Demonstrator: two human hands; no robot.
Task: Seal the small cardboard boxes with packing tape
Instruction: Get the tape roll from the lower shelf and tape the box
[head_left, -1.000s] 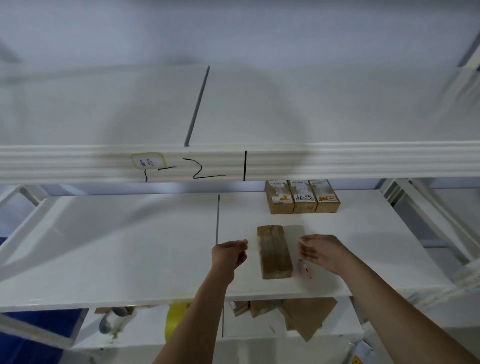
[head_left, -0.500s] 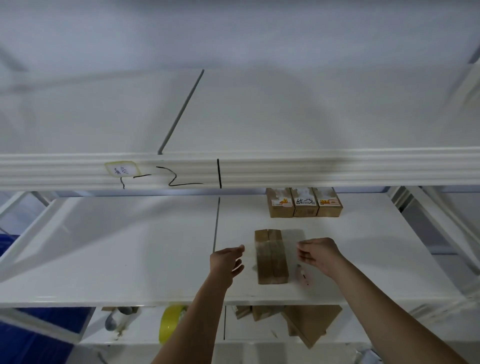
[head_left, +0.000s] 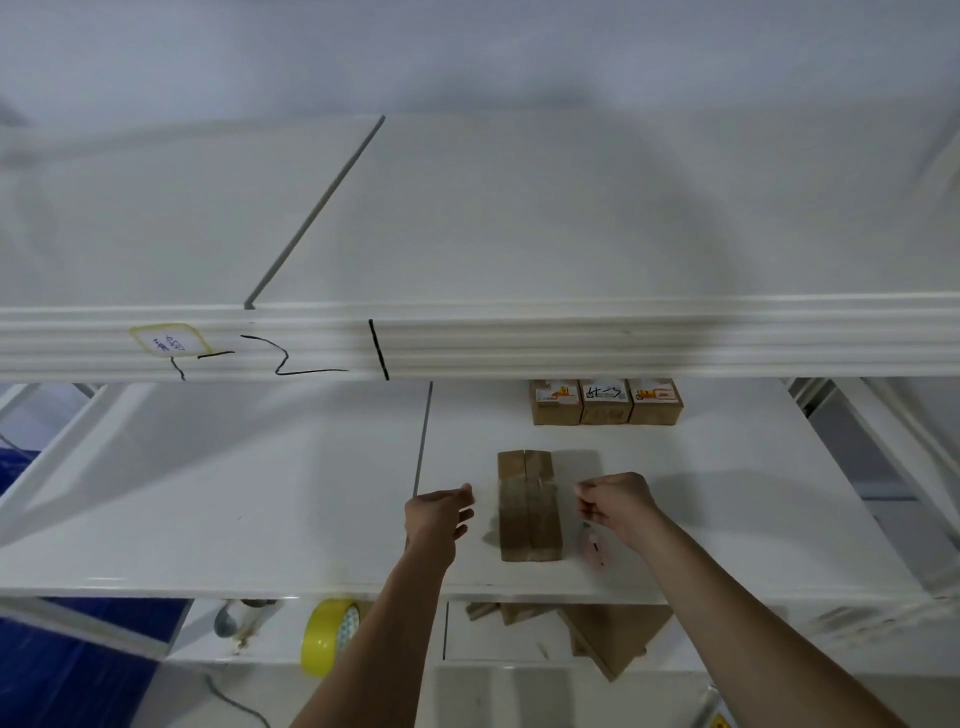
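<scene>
Compared with half a second earlier, both hands had kept their places on either side of the box (head_left: 529, 506), and the strip of clear tape (head_left: 524, 491) stretched between them now lay lower, across the box top. The view itself had dipped a little, showing more of the upper shelf.

The left hand (head_left: 438, 514) was just left of the box, its thumb and fingertips pinching one end of the tape, the other fingers loosely curled. The right hand (head_left: 615, 503) was just right of the box, its fingers curled and pinching the other end. Both bare forearms reached up from the bottom of the view.

The box was brown cardboard, long and narrow, lying on the middle shelf (head_left: 260, 493) with its two top flaps meeting in a seam along its length. A small pink object (head_left: 595, 548), too blurred to make out, lay on the shelf just right of the box, beneath the right wrist. Three small boxes (head_left: 605, 401) with labels stood side by side, touching, farther back on the same shelf.

The shelving was white. The front rail (head_left: 571, 343) of the upper shelf bore black marker strokes and a small yellow-edged label (head_left: 170, 341). On the lower shelf lay a yellow tape roll (head_left: 330, 636) and flattened cardboard pieces (head_left: 602, 631).
</scene>
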